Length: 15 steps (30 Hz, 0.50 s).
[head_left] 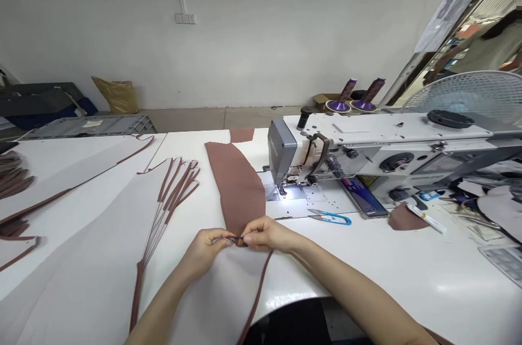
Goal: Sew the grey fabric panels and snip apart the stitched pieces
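My left hand (203,254) and my right hand (266,234) meet at the front of the table, each with thumb and fingers pinched. Between them they grip a narrow brown edge of a fabric piece. Its pale grey side (216,293) hangs toward me, with a brown strip (260,293) along the right border. Beyond my fingers a brown panel (240,187) lies flat, stretching toward the sewing machine (310,154); whether it joins the pinched piece is hidden by my hands. The machine's lit needle area (283,191) is ahead and to the right of my right hand.
Blue-handled thread snips (331,217) and a phone (365,198) lie right of the needle. Grey pieces with brown-bound edges (173,192) spread across the left table. Thread cones (369,96) and a fan (465,97) stand behind the machine. A person (485,51) is at far right.
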Tool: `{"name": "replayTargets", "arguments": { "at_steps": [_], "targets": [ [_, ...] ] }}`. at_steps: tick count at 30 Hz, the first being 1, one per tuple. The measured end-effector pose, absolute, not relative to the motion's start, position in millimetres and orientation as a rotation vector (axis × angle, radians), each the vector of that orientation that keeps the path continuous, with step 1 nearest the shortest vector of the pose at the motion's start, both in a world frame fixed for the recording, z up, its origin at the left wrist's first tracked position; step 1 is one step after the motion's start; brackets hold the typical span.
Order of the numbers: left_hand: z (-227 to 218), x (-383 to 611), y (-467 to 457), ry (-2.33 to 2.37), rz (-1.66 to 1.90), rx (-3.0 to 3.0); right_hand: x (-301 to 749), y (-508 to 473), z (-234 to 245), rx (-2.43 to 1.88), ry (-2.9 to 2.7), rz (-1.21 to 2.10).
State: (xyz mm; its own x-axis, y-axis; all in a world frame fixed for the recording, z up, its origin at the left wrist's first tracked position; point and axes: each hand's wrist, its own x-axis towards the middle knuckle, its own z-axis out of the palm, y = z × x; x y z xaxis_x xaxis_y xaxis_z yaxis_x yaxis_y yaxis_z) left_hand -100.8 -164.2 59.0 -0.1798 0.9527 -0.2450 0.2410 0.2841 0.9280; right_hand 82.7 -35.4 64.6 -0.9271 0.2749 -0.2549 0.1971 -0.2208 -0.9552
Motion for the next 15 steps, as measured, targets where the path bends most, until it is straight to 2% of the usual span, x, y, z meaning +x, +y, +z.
{"name": "replayTargets", "arguments": {
  "at_steps": [2, 7, 10, 15],
  "targets": [
    [57, -95, -164, 1.691, 0.979, 1.103, 79, -30, 73, -0.712, -2.11, 1.958],
    [43, -50, -151, 1.665, 1.0, 1.211, 35, -24, 74, -1.192, -2.664, 0.435],
    [37, -31, -150, 1.634, 0.971, 1.265, 0, -30, 59, -1.249, -2.843, 0.134],
    [63, -82, -220, 1.858, 1.017, 0.958, -12, -32, 40, -1.174, -2.883, 0.056]
  ]
}}
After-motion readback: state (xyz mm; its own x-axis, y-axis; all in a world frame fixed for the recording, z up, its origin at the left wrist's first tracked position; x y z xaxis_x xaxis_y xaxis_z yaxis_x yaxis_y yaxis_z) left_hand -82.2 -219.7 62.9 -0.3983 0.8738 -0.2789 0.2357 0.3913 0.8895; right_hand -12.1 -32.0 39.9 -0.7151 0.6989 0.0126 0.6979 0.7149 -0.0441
